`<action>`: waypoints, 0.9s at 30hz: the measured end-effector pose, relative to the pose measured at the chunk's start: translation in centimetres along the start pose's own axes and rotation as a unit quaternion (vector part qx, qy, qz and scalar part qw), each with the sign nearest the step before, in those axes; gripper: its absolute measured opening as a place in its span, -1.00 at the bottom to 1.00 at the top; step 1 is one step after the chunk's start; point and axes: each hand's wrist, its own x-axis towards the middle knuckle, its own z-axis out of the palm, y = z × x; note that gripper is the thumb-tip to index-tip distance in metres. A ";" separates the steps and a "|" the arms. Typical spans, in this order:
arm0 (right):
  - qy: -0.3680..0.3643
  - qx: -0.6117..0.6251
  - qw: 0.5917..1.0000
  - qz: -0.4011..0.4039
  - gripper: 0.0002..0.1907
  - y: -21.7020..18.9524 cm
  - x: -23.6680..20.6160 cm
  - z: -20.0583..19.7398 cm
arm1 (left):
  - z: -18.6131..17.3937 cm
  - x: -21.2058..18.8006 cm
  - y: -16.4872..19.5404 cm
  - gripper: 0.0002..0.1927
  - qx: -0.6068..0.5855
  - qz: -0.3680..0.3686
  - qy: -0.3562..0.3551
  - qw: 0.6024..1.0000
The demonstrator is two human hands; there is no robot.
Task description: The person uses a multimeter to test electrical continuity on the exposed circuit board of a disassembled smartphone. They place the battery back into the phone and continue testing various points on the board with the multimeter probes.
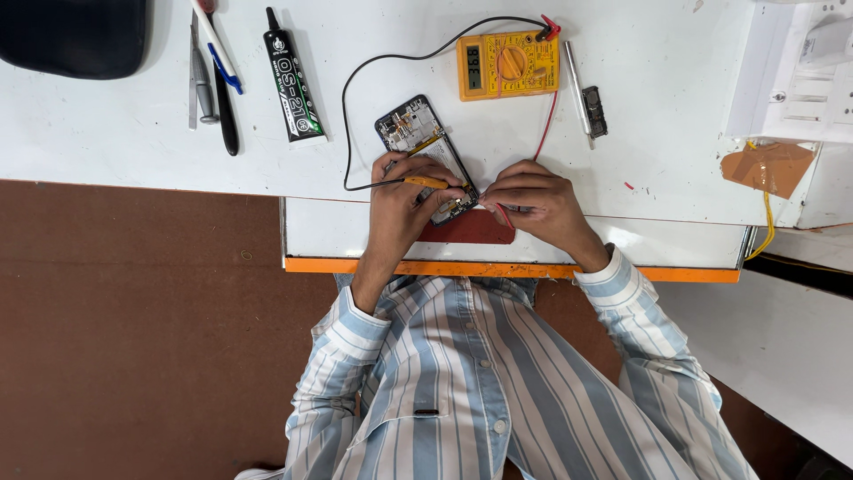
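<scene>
Phone (426, 147), opened with its circuit board bared, is lying on the white bench (133, 142) just below the yellow meter (507, 65). It is looking light, stiff and fragile, best held by its edges. The left hand (404, 200) is pinching a yellow probe (425, 182) against the phone's near end, fingers together. The right hand (538, 200) is pinching a red probe (503, 213) there too.

Long-sleeved shirt (462, 373) — pale blue and white stripes — buttoned front, cuffs turned back.
</scene>
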 end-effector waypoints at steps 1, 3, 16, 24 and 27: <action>0.000 0.001 1.000 0.000 -0.71 0.0 0.0 0.0 | 0.0 0.0 0.0 -0.90 0.000 0.001 0.000 1.000; -0.002 0.000 1.000 0.002 -0.71 0.0 0.0 0.0 | 0.0 0.0 0.1 -0.90 0.000 0.002 0.001 1.000; 0.001 -0.007 1.000 0.002 -0.70 0.2 -0.4 0.0 | -0.3 0.2 0.5 -0.93 -0.001 0.008 -0.003 1.000; 0.066 0.138 0.986 0.070 -0.72 1.3 -1.3 -0.6 | -0.8 0.2 0.1 -0.90 -0.119 -0.020 0.025 0.992; 0.097 0.186 0.972 0.102 -0.78 1.8 -1.7 -0.8 | -0.8 0.1 -0.1 -0.89 -0.153 -0.046 0.024 0.987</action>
